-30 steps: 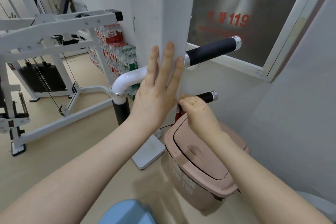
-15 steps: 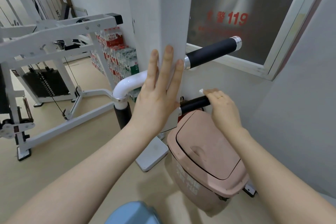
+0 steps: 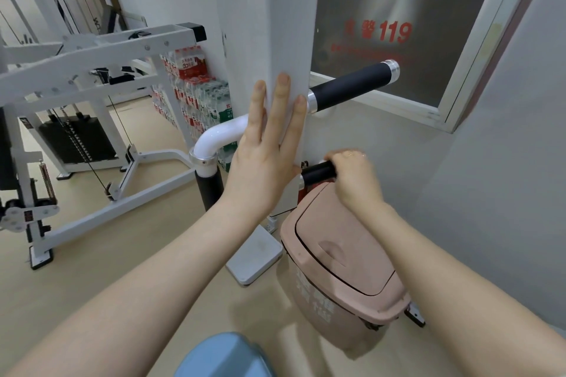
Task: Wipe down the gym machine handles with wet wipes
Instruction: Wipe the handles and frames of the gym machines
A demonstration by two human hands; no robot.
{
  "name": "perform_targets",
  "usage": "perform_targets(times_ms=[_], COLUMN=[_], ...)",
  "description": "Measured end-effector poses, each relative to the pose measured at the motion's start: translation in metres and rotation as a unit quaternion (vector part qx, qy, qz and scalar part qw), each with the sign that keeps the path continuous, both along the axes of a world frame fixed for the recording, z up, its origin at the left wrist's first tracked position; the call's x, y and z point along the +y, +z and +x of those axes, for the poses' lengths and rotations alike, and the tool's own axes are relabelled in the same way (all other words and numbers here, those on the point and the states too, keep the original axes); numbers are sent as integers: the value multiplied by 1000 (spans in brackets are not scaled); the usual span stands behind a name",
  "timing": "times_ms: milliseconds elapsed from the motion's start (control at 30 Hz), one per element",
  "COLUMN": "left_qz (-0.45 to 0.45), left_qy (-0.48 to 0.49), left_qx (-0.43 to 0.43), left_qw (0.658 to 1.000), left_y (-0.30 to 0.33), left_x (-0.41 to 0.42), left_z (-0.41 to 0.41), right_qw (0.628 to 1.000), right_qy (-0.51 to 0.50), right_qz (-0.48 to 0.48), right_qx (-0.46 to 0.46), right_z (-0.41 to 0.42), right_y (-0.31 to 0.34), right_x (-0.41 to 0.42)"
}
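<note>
head view: looking down over both bare forearms at a white gym machine standing against a wall corner.
writing on the glass: red "119" (image 3: 395, 32) reads clearly on the dark window pane, with red characters just left of it and a finer red line beneath, too blurred to read.
writing on the bin: the pink swing-lid bin (image 3: 343, 260) carries pale characters down its front, not legible from here.
bottle labels: red and green labels on the stacked packs of water bottles (image 3: 199, 95) behind the frame, print too small to read.
left hand: left hand (image 3: 263, 162) is flat against the white upright pad (image 3: 288, 24), fingers straight and slightly spread, gripping nothing.
right hand: right hand (image 3: 352, 174) is curled over the outer end of the lower black handle (image 3: 317, 172), just above the bin lid; a ring shows on one finger.
wet wipe: a sliver of white wipe (image 3: 322, 161) peeks out at the knuckles, pressed to the handle.
upper handle: the long black upper handle (image 3: 349, 90) with its chrome cap sticks out to the right, untouched.
since a second ago: the right hand has slid outward along the lower handle, from the inner end to covering the cap; the left hand stays planted on the pad.
</note>
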State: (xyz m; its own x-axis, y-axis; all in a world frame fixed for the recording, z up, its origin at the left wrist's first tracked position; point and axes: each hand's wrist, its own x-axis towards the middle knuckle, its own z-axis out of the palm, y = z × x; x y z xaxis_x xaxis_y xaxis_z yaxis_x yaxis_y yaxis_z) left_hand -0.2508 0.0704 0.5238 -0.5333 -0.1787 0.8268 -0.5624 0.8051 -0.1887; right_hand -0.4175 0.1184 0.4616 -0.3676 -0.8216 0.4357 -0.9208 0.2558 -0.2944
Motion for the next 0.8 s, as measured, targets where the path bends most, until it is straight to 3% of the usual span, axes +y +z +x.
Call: perform_targets(times_ms=[100, 200, 267, 333, 500, 567, 633, 700, 800], left_qz=[-1, -24, -45, -36, -64, -64, -66, -70, -77], left_qy=[-17, -29, -30, -35, -3, 11, 28, 32, 38], left_qx=[2, 17, 27, 37, 42, 21, 4, -11, -19], left_qw=[1000, 999, 998, 998, 997, 998, 997, 997, 996], left_y=[1, 4, 8, 15, 36, 41, 44, 45, 45], left_x=[3, 4, 6, 12, 19, 19, 20, 20, 17], left_z=[4, 9, 11, 12, 11, 13, 16, 16, 15], right_qw=[990, 982, 961, 927, 885, 901, 934, 940, 937], right_qy=[141, 142, 77, 32, -3, 8, 66, 85, -21], right_qz=[4, -19, -128, -264, -446, -425, -350, -312, -320], right_qx=[-25, -127, -232, -264, -134, -85, 11, 110, 136], right_z=[39, 36, 31, 32, 34, 36, 44, 38, 14], right_y=[4, 22, 39, 59, 98, 98, 85, 74, 76], right_x=[10, 24, 35, 48, 59, 44, 25, 16, 13])
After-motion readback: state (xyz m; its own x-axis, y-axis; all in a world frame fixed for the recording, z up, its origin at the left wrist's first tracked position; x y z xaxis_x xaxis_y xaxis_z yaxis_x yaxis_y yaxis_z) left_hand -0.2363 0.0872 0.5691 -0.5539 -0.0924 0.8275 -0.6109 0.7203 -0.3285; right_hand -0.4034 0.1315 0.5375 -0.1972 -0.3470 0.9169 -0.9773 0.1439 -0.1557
